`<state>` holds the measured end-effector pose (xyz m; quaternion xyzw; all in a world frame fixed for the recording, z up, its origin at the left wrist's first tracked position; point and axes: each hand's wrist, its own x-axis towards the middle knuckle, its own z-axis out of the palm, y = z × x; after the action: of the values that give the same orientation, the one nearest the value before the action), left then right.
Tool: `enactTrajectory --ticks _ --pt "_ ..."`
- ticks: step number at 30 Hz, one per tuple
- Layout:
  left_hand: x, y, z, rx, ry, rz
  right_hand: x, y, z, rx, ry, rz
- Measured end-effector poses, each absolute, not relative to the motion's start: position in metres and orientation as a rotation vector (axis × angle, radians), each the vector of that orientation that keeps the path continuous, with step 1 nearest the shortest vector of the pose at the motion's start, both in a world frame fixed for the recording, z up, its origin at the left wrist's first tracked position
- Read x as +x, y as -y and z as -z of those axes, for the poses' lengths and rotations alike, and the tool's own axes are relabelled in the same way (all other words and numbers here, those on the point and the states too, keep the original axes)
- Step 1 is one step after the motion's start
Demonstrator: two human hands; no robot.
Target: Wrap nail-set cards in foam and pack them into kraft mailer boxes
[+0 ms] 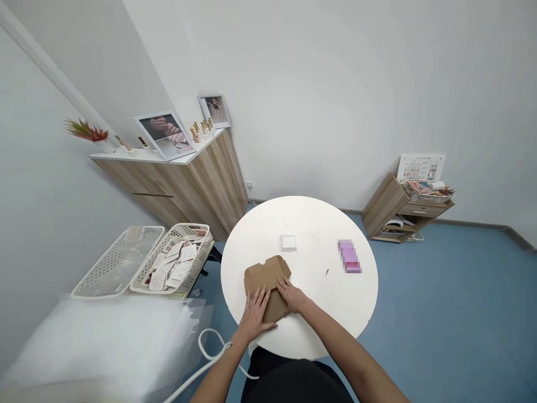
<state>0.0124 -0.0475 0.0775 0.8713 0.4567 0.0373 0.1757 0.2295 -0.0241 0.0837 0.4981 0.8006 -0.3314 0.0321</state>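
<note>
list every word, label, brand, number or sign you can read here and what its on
None can be read.
White chart board: print too small.
Paper cards in the white basket: print too small.
Purple item: pixelated.
Cardboard box: no lettering visible.

The round white surface [319, 215] carries a brown cardboard box blank [264, 274], its flaps spread, left of the middle. Just beyond it lies a small square white item [288, 242]; toward the right are a tiny dark piece [327, 272] and a purple rectangular object [349, 254], blurred into pixels.
</note>
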Motion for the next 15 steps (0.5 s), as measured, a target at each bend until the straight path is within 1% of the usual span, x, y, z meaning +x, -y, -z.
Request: enactTrajectory --ticks 3,5,6,8,11,15 --pt "0.001 0.04 -0.068 2.396 -1.415 -0.082 0.218 -0.002 -0.091 1.452 -2.487 1.006" --pt "-0.003 0.029 -0.063 2.342 -1.506 -0.089 0.217 -0.019 -0.095 1.519 -2.509 1.021" --pt "-0.005 0.023 -0.061 2.316 -1.54 -0.094 0.218 -0.028 -0.097 1.62 -2.526 1.02" --pt "-0.007 0.009 -0.061 2.27 -1.587 -0.102 0.225 -0.046 -0.099 1.961 -2.5 0.972" --pt "-0.009 -0.014 -0.065 2.209 -1.606 -0.096 0.241 -0.078 -0.096 2.452 -2.206 0.825" --pt "-0.007 -0.043 -0.07 2.127 -1.616 -0.062 0.262 -0.114 -0.079 2.644 -1.871 0.706"
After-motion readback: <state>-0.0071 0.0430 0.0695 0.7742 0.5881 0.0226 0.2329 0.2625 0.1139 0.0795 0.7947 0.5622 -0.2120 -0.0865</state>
